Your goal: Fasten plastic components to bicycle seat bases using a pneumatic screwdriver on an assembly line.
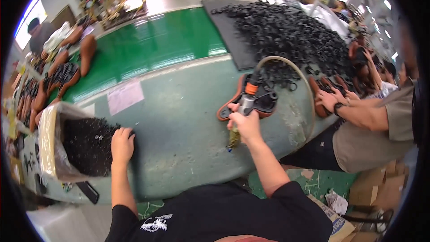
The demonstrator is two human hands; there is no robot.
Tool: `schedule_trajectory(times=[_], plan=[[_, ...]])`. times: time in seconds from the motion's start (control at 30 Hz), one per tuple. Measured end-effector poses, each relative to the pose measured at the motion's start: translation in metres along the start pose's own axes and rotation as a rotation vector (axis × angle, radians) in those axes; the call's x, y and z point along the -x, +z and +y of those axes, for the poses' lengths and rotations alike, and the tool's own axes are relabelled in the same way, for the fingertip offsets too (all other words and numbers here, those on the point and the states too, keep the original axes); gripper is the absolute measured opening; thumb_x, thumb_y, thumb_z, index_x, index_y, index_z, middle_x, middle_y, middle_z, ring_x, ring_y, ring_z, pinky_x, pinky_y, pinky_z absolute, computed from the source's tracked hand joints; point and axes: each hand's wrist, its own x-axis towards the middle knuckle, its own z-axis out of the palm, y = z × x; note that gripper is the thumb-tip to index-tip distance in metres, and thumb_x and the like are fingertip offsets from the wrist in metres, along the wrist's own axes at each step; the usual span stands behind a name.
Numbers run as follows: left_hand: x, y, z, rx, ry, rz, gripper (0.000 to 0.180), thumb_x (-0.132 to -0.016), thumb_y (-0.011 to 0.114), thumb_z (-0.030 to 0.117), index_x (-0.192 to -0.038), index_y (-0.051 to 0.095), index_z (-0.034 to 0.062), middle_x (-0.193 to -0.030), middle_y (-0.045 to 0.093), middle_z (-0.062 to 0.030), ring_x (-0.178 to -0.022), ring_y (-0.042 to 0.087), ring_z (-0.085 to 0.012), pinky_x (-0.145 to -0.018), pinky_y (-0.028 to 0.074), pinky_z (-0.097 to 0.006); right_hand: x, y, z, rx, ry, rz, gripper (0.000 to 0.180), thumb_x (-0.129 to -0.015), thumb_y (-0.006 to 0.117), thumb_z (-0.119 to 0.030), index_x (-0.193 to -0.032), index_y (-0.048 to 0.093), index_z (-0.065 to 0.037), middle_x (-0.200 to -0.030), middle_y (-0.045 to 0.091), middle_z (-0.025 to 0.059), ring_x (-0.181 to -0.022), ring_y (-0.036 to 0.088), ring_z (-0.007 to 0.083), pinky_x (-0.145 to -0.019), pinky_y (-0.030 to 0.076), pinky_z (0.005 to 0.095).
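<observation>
My right hand (244,123) grips a pneumatic screwdriver (245,103) with an orange collar, its tip down on an upturned brown saddle (230,107) with a black underside on the grey-green table (179,121). A beige air hose (295,69) loops from the tool. My left hand (122,143) rests palm down at the mouth of a clear plastic bag (49,143) full of small black screws (87,145), fingers together on them.
A large heap of black rings (291,36) lies on a black mat (228,36). The green conveyor belt (148,45) carries more brown saddles (85,51). A co-worker's arm (358,112) reaches in at right. Cardboard boxes (380,183) stand on the floor.
</observation>
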Motion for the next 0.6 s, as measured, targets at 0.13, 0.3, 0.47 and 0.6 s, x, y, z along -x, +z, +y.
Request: schedule_trajectory(times=[0.13,0.3,0.47,0.6], plan=[[0.005,0.003,-0.003,0.047,0.025,0.008,0.018,-0.086,0.077,0.007,-0.101,0.07,0.0021,-0.097,0.066,-0.0134,-0.094,0.062,-0.037,-0.085,0.052,-0.046,0.012,-0.003,-0.014,-0.024,-0.054,0.09,0.023,-0.08,0.065,0.001,-0.102,0.059,0.001,-0.081,0.065,0.0077,-0.057,0.064,0.0177,-0.054,0.052,0.0352],[-0.005,0.011,0.003,-0.042,0.069,0.076,0.013,-0.088,0.077,0.009,-0.094,0.067,0.0026,-0.095,0.064,-0.0131,-0.093,0.061,-0.0368,-0.082,0.051,-0.046,0.008,-0.024,-0.015,-0.018,-0.079,0.155,0.02,-0.08,0.065,0.0,-0.098,0.057,-0.001,-0.092,0.07,0.0142,-0.056,0.065,0.0195,-0.052,0.052,0.0358],[-0.018,0.015,0.045,0.275,0.028,0.2,0.008,-0.098,0.069,0.007,-0.103,0.067,0.0006,-0.099,0.071,-0.0157,-0.089,0.069,-0.0348,-0.079,0.054,-0.042,-0.011,-0.01,-0.01,-0.115,-0.029,-0.02,0.017,-0.079,0.063,0.005,-0.095,0.06,0.001,-0.137,0.063,0.0251,-0.055,0.066,0.0223,-0.052,0.051,0.0384],[-0.013,0.026,0.089,1.297,-0.397,-0.033,0.017,-0.106,0.061,0.004,-0.121,0.061,-0.0042,-0.108,0.074,-0.015,-0.095,0.074,-0.0221,-0.088,0.06,-0.036,0.013,-0.004,-0.007,-0.085,0.079,-0.397,0.017,-0.076,0.062,0.005,-0.092,0.062,0.001,-0.134,0.065,0.0194,-0.057,0.066,0.021,-0.055,0.052,0.0363]])
